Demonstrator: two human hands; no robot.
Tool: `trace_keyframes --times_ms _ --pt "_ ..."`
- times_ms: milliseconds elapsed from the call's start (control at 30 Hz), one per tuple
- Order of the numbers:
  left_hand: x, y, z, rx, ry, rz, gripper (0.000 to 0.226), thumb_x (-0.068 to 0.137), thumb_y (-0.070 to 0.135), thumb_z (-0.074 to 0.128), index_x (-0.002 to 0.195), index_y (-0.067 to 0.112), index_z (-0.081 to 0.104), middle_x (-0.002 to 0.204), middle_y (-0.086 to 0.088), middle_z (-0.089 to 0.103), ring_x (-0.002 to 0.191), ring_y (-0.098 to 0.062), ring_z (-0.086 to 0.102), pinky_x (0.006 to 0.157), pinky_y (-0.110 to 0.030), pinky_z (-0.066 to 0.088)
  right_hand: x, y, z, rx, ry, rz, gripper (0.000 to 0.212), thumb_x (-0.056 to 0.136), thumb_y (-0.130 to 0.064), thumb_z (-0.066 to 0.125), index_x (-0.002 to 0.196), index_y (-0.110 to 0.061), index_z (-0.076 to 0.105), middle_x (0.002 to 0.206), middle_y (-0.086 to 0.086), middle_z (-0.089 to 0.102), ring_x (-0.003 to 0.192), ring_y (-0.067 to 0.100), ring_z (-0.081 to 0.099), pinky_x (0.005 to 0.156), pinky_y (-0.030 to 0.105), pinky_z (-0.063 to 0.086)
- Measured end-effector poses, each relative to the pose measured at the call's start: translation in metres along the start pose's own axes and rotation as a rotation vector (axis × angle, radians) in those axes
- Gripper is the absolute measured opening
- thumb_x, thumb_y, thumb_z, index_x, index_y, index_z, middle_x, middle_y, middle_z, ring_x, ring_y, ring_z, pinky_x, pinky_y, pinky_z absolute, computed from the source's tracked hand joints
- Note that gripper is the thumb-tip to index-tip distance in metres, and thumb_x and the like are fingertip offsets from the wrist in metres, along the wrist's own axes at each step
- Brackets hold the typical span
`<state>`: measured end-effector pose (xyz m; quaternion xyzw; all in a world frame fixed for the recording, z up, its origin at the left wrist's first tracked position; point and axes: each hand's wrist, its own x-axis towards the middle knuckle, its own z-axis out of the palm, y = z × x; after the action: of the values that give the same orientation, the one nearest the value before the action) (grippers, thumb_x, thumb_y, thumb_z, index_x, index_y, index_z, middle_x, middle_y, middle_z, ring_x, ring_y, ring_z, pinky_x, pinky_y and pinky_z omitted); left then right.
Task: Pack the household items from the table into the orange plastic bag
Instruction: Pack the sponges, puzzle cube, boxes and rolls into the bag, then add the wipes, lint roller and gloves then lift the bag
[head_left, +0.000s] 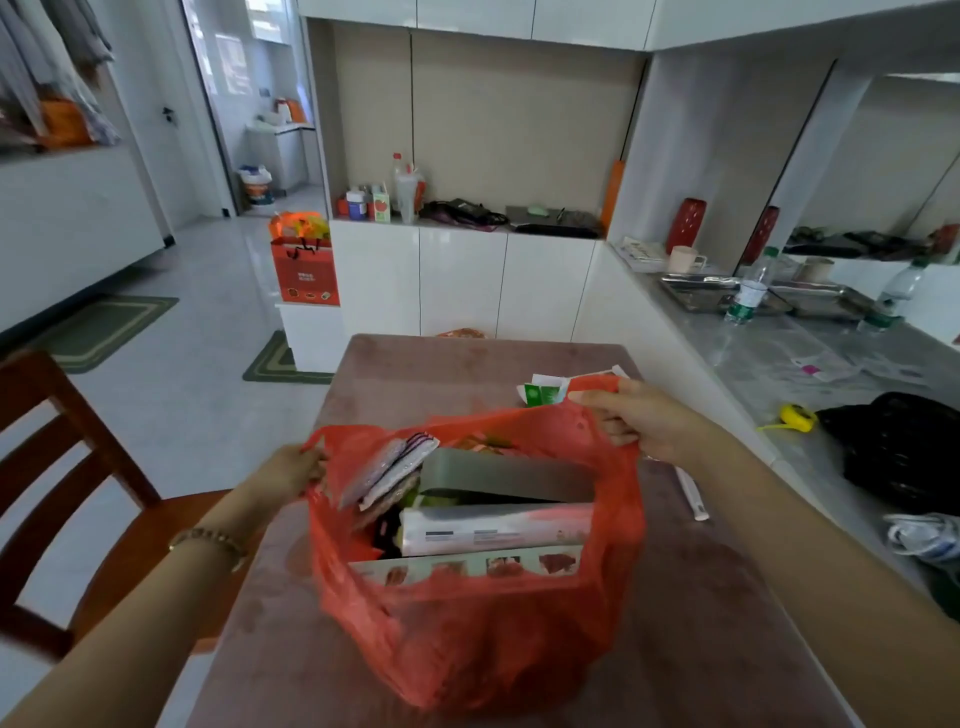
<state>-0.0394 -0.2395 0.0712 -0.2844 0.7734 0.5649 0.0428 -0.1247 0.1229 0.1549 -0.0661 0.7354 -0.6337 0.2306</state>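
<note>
The orange plastic bag (467, 629) stands on the brown table (431, 369), its mouth held wide. My left hand (288, 470) pinches the bag's left handle. My right hand (631, 418) grips the right handle, raised a little higher. Inside the bag I see silvery pouches (384, 470), a grey flat box (498, 475), a long white box (493, 530) and a printed carton (467, 566). A green and white packet (540, 392) lies on the table just behind the bag. A white stick-like item (691, 493) lies on the table to the bag's right.
A wooden chair (67, 478) stands at the table's left. A grey counter (810, 364) runs along the right with a yellow tape measure (797, 417), a black bag (904, 452), a water bottle (750, 291) and steel trays. White cabinets stand behind the table.
</note>
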Motion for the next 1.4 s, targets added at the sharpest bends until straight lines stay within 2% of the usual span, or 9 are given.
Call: trace_keyframes --times_ms 200,500,600,800,1033,1133,1233,1333,1400 --pt "-0.048 0.096 -0.001 -0.147 -0.261 0.318 0.031 0.103 0.013 0.027 0.091 0.012 0.056 0.060 0.001 0.026 0.032 0.000 0.026 0.030 -0.012 0.023 -0.016 -0.072 -0.011 -0.075 0.083 -0.035 0.024 0.086 -0.005 0.063 0.066 -0.012 0.050 0.039 -0.010 0.029 0.033 0.002 0.024 0.032 0.014 0.017" --pt "-0.067 0.192 -0.003 -0.190 -0.221 0.565 0.030 0.101 0.011 0.031 0.115 0.006 0.056 0.046 0.011 0.030 0.037 -0.002 0.023 0.036 -0.015 0.017 0.000 -0.155 -0.012 -0.225 0.224 -0.237 0.042 0.080 -0.003 0.069 0.058 -0.019 0.037 0.052 -0.002 0.027 0.041 0.006 0.025 0.038 0.018 0.018" --pt "-0.057 0.183 0.009 -0.197 -0.219 0.526 0.031 0.101 0.012 0.031 0.121 0.003 0.054 0.044 0.012 0.031 0.035 -0.001 0.024 0.034 -0.013 0.020 0.011 -0.134 -0.003 -0.434 0.205 -0.233 0.024 0.079 -0.014 0.073 0.067 -0.015 0.052 0.054 0.000 0.036 0.048 0.010 0.030 0.044 0.022 0.023" --pt "-0.039 0.165 0.022 -0.132 -0.181 0.564 0.030 0.101 0.018 0.036 0.121 0.004 0.054 0.058 0.003 0.026 0.034 -0.001 0.026 0.034 -0.015 0.023 0.026 -0.072 0.030 -0.768 0.149 -0.240 0.039 0.086 -0.036 0.064 0.115 -0.010 0.064 0.111 0.004 0.067 0.104 0.021 0.062 0.088 0.029 0.048" --pt "-0.023 0.144 0.033 0.071 -0.235 0.516 0.043 0.095 0.050 0.040 0.100 0.013 0.061 0.060 0.003 0.034 0.044 -0.008 0.035 0.041 -0.020 0.032 0.025 -0.014 0.036 -0.527 0.090 -0.051 0.039 0.080 -0.067 0.050 0.091 -0.033 0.063 0.069 -0.009 0.050 0.058 0.007 0.046 0.052 0.021 0.034" --pt "-0.011 0.143 0.034 0.332 -0.128 0.545 0.052 0.090 0.059 0.040 0.071 0.012 0.052 0.058 -0.001 0.047 0.049 -0.017 0.046 0.048 -0.025 0.042 0.024 -0.009 0.019 -0.372 -0.031 -0.019 0.045 0.083 -0.063 0.050 0.095 -0.021 0.058 0.063 -0.003 0.043 0.046 0.007 0.030 0.044 0.021 0.023" --pt "0.000 0.151 0.035 0.702 0.019 0.552 0.061 0.086 0.065 0.040 0.058 0.011 0.048 0.061 -0.008 0.059 0.059 -0.024 0.058 0.069 -0.033 0.051 0.025 -0.012 -0.006 -0.281 -0.196 0.022 0.041 0.089 -0.053 0.049 0.108 -0.017 0.056 0.060 -0.009 0.055 0.050 0.004 0.045 0.050 0.019 0.036" --pt "0.003 0.167 0.045 1.074 0.167 0.345 0.076 0.082 0.075 0.030 0.097 0.006 0.059 0.108 -0.016 0.064 0.099 -0.031 0.061 0.088 -0.040 0.046 0.026 -0.022 -0.039 -0.323 -0.285 0.110 0.058 0.084 -0.058 0.049 0.125 -0.018 0.058 0.101 0.000 0.072 0.089 0.015 0.064 0.086 0.027 0.049" --pt "0.007 0.178 0.062 1.087 0.175 0.241 0.094 0.079 0.079 0.027 0.137 0.006 0.037 0.141 -0.018 0.044 0.126 -0.036 0.045 0.101 -0.044 0.038 0.029 -0.028 -0.068 -0.347 -0.244 0.128 0.073 0.074 -0.065 0.048 0.121 -0.011 0.061 0.117 0.010 0.069 0.104 0.023 0.065 0.097 0.033 0.048"
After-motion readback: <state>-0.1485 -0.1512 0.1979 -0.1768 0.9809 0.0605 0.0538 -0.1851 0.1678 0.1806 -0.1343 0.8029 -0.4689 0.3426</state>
